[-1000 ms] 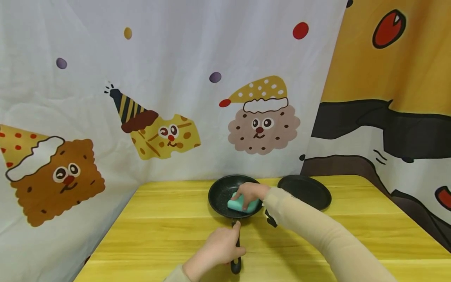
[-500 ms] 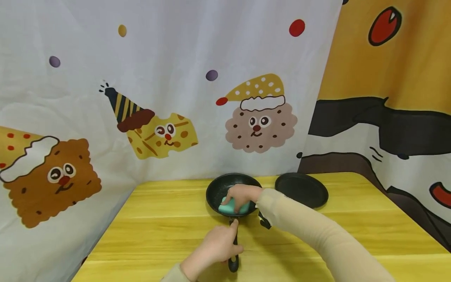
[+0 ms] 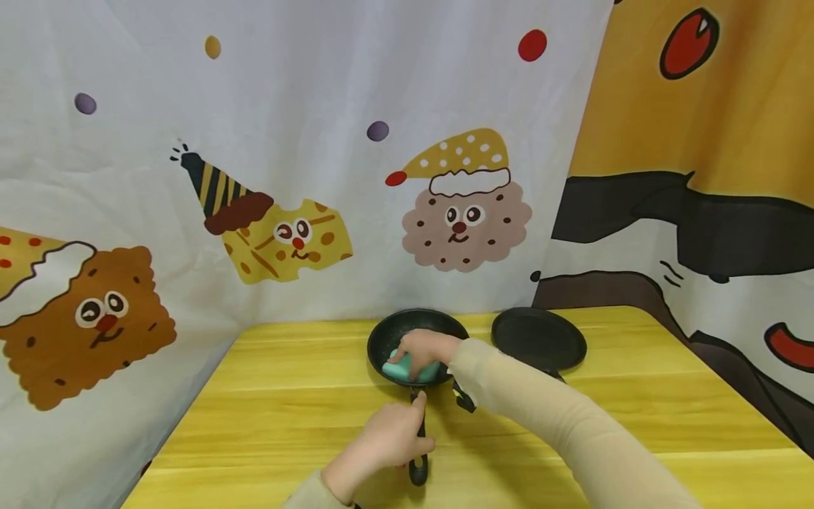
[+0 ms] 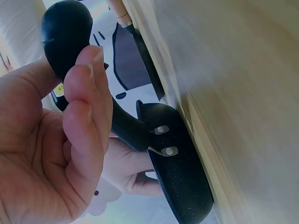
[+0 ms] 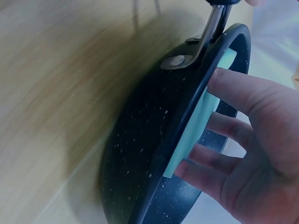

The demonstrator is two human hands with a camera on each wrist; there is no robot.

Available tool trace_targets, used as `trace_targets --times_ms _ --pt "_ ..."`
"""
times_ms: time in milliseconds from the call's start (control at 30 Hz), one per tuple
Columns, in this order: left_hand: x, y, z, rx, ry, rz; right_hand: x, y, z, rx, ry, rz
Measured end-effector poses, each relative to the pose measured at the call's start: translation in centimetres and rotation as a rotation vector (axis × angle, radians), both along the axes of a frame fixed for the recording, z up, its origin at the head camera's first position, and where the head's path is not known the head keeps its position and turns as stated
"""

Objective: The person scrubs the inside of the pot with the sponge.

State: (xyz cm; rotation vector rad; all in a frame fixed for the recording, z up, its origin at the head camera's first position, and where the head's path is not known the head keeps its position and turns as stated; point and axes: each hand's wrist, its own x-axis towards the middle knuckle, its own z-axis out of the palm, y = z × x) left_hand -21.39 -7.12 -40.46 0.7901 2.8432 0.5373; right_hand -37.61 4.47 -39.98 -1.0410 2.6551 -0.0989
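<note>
A black frying pan [image 3: 379, 339] with light speckles sits near the table's back edge, its handle [image 3: 417, 472] toward me. My left hand [image 3: 389, 433] grips that handle, the index finger lying along it toward the pan. In the left wrist view, the other fingers [image 4: 84, 107] curl round the handle. Inside the pan, my right hand [image 3: 425, 346] holds a teal sponge [image 3: 396, 371] against the near part of the bottom. Up close in the right wrist view, thumb and spread fingertips grip the sponge [image 5: 194, 126] just within the rim. The sponge's underside is hidden.
A flat black round pan [image 3: 539, 338] lies to the right of the frying pan; my right sleeve [image 3: 540, 410] hides part of its handle. The yellow wooden table [image 3: 273, 396] ends at a cartoon-printed curtain [image 3: 305, 106] behind and on both sides.
My right hand has slid the sponge leftward across the pan's near side. The left hand keeps its grip on the handle. The whole head view has shifted slightly.
</note>
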Motion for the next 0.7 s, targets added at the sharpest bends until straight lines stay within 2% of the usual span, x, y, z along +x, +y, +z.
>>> trace_targets --times_ms 167,267,500,700 --pt "-0.1 0.1 0.1 -0.034 0.041 -0.021 -0.3 -0.6 -0.4 0.01 0.001 -0.056" --pt "-0.1 0.2 0.1 -0.041 0.036 -0.026 -0.6 -1.0 -0.5 0.011 0.011 -0.064" --pt "0.0 0.5 -0.1 -0.056 0.012 -0.012 -1.3 -1.6 -0.8 0.03 0.028 -0.111" --pt "0.2 0.4 -0.2 -0.064 0.04 0.006 -1.6 -2.3 -0.7 0.028 0.06 -0.142"
